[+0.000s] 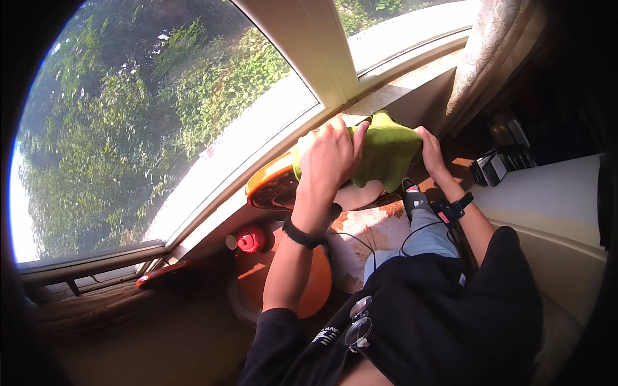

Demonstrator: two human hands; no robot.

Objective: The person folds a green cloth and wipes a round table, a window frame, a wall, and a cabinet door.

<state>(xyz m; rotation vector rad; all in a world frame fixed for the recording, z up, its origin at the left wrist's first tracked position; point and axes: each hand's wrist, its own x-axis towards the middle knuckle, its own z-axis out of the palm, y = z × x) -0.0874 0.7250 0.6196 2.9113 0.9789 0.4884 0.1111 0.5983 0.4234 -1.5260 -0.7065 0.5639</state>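
A big window (161, 109) full of greenery stands ahead and to the left of the left hand (331, 151). A pale curtain (492, 45) hangs beyond the right hand (431, 151). Below and left of the left hand I see a round orange tabletop (318, 283), partly behind that forearm; nearer, just beside the hand, curves an orange-rimmed wooden piece (267, 177). A green cloth (389, 148) spans both hands: the left folds its fingers over one end, thumb raised, while the right pinches the opposite edge. Well below the left hand, beside the tabletop, sits a red vessel (250, 239).
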